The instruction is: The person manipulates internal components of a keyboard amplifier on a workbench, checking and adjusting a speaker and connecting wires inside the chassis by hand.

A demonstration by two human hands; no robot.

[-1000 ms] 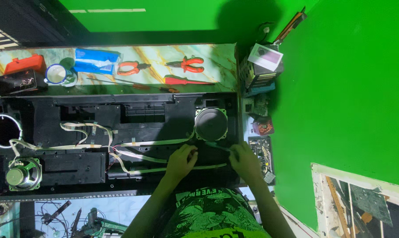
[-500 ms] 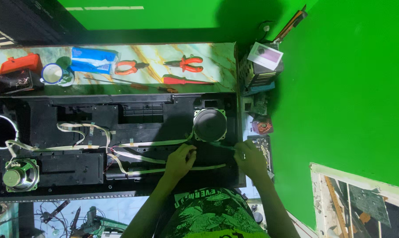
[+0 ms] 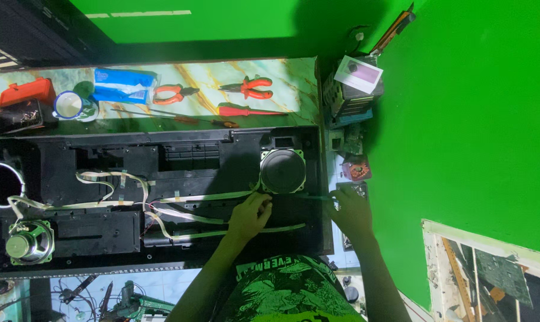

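Where the long black casing (image 3: 162,173) runs off the left side of the view, a white ring and part of its shell are cut off, and the inside stays dark enough that small parts are hard to make out. What the right hand (image 3: 350,209) grips is mostly hidden: only a thin greenish shaft (image 3: 316,197) shows, reaching from the curled fingers toward the round speaker (image 3: 283,171) at the casing's right end, its tip lost in shadow. The left hand (image 3: 250,213) lies palm down inside the casing just below that speaker, fingers bent and pinched narrow on a pale flat ribbon cable (image 3: 210,195); both forearms rise from the bottom edge. The casing is matte, ribbed black plastic, crossed by cream ribbon strips held with tape. A second speaker (image 3: 28,242), metal-centred with a green rim, sits near its left end. Along the far edge of the marbled worktop (image 3: 299,77) lie two orange-handled pliers (image 3: 249,87) and a red-handled screwdriver (image 3: 246,111).
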